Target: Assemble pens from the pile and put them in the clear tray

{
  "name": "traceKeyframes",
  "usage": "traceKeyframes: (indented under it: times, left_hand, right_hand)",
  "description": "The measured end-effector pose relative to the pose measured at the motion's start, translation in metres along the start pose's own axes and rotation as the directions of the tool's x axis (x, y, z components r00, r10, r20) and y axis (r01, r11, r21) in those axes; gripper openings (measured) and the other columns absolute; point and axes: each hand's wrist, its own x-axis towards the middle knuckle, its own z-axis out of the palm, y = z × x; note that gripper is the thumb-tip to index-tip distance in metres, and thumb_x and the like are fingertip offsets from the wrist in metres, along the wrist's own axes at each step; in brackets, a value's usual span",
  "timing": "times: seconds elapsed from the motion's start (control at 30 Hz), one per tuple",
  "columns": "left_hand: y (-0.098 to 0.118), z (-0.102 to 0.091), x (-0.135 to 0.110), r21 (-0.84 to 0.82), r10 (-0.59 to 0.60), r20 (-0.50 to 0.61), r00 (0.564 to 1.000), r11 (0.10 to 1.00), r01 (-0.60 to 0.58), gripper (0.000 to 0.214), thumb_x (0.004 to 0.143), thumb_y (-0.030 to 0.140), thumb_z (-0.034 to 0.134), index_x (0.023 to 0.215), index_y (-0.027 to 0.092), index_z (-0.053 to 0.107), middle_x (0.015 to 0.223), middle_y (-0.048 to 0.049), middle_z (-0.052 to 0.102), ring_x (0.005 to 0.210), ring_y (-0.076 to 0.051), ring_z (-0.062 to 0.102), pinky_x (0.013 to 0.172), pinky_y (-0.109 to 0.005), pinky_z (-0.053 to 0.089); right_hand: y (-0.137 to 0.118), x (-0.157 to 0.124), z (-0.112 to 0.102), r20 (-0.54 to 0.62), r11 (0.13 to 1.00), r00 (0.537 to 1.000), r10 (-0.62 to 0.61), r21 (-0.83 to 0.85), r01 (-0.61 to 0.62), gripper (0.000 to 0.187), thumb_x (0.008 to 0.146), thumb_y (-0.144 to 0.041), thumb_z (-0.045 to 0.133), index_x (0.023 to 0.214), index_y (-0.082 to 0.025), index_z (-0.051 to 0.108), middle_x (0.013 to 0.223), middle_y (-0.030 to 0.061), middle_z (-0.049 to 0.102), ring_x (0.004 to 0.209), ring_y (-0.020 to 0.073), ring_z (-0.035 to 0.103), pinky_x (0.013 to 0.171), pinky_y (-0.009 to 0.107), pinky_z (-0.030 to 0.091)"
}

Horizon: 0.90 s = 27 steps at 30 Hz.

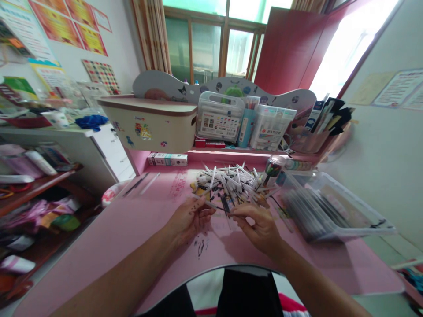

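Your left grip and right grip, both clamped on a white pen, just in front of a heap of white pens on the pink table.

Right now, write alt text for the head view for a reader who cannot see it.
The left hand grips a thin white stick near the right hand, above a pink desk with a heap of similar white sticks. A clear plastic tray sits to the right.
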Motion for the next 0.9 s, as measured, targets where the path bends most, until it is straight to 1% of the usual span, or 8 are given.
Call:
traceKeyframes:
  times: [0.07, 0.13, 0.23, 0.3, 0.43, 0.63, 0.77, 0.9]
  left_hand:
    - [0.001, 0.001, -0.003, -0.022, -0.007, 0.032, 0.999, 1.000, 0.007, 0.014, 0.096, 0.010, 0.052, 0.086, 0.010, 0.062, 0.065, -0.0073, 0.071, 0.050, -0.014, 0.069, 0.043, -0.019, 0.056]
    - [0.004, 0.002, -0.005, -0.072, -0.034, 0.030, 0.999, 0.997, 0.036, 0.018, 0.098, 0.011, 0.049, 0.085, 0.009, 0.062, 0.062, -0.0064, 0.069, 0.048, -0.012, 0.067, 0.044, -0.018, 0.056]
    - [0.013, 0.002, -0.007, -0.190, -0.077, 0.023, 0.997, 0.978, 0.080, 0.027, 0.100, 0.013, 0.045, 0.079, 0.009, 0.061, 0.056, -0.0039, 0.065, 0.044, -0.009, 0.064, 0.044, -0.014, 0.055]
    - [0.018, 0.000, -0.008, -0.258, -0.073, 0.026, 0.997, 0.963, 0.077, 0.027, 0.101, 0.013, 0.043, 0.080, 0.011, 0.060, 0.058, -0.0037, 0.066, 0.044, -0.009, 0.064, 0.042, -0.014, 0.054]
    - [0.021, -0.002, -0.007, -0.286, -0.070, 0.039, 0.997, 0.955, 0.078, 0.027, 0.101, 0.016, 0.043, 0.081, 0.011, 0.061, 0.062, -0.0050, 0.068, 0.045, -0.010, 0.065, 0.041, -0.015, 0.053]
    - [0.014, -0.004, -0.003, -0.211, -0.029, 0.010, 1.000, 0.977, 0.030, 0.021, 0.099, 0.015, 0.049, 0.082, 0.012, 0.062, 0.059, -0.0042, 0.068, 0.047, -0.013, 0.068, 0.041, -0.017, 0.054]
    - [0.009, -0.005, -0.001, -0.152, 0.022, 0.019, 1.000, 0.988, -0.019, 0.010, 0.096, 0.012, 0.055, 0.089, 0.013, 0.062, 0.074, -0.0075, 0.075, 0.058, -0.015, 0.073, 0.046, -0.019, 0.058]
    - [0.003, -0.003, -0.002, -0.099, 0.058, 0.052, 0.997, 0.994, -0.053, 0.009, 0.093, 0.006, 0.057, 0.093, 0.014, 0.061, 0.081, -0.0081, 0.077, 0.068, -0.017, 0.076, 0.056, -0.022, 0.062]
  right_hand:
    - [0.003, 0.000, 0.000, 0.059, 0.998, 0.997, 0.053, 0.014, -0.054, 0.028, 0.088, -0.008, 0.059, 0.109, -0.023, 0.067, 0.094, 0.0031, 0.077, 0.077, 0.0139, 0.071, 0.069, 0.023, 0.055]
    - [0.008, 0.001, -0.003, 0.033, 0.991, 0.991, 0.127, -0.037, -0.126, 0.033, 0.087, -0.008, 0.055, 0.116, -0.022, 0.063, 0.096, 0.0038, 0.076, 0.074, 0.0143, 0.068, 0.067, 0.025, 0.054]
    - [0.019, 0.003, -0.014, -0.071, 0.946, 0.977, 0.200, -0.246, -0.212, 0.027, 0.085, -0.006, 0.048, 0.102, -0.020, 0.064, 0.089, 0.0052, 0.070, 0.079, 0.0178, 0.065, 0.072, 0.030, 0.051]
    - [0.026, 0.003, -0.019, -0.050, 0.865, 0.959, 0.278, -0.422, -0.272, 0.024, 0.083, -0.007, 0.047, 0.093, -0.019, 0.066, 0.091, 0.0078, 0.067, 0.084, 0.0209, 0.063, 0.076, 0.033, 0.049]
    - [0.034, 0.001, -0.017, 0.111, 0.658, 0.841, 0.529, -0.679, -0.324, 0.020, 0.085, -0.012, 0.051, 0.091, -0.017, 0.069, 0.100, 0.0127, 0.067, 0.094, 0.0259, 0.061, 0.085, 0.037, 0.046]
    - [0.036, -0.005, -0.008, 0.156, 0.556, 0.751, 0.642, -0.769, -0.316, 0.018, 0.088, -0.019, 0.054, 0.092, -0.017, 0.071, 0.104, 0.0137, 0.068, 0.098, 0.0273, 0.060, 0.090, 0.038, 0.044]
    - [0.034, -0.002, -0.006, 0.130, 0.665, 0.804, 0.580, -0.646, -0.375, 0.015, 0.083, -0.015, 0.055, 0.088, -0.017, 0.070, 0.101, 0.0120, 0.069, 0.095, 0.0245, 0.061, 0.087, 0.036, 0.045]
    - [0.026, 0.004, -0.002, 0.128, 0.848, 0.846, 0.517, -0.212, -0.486, 0.011, 0.080, -0.016, 0.056, 0.084, -0.018, 0.066, 0.078, 0.0037, 0.069, 0.072, 0.0179, 0.062, 0.067, 0.029, 0.047]
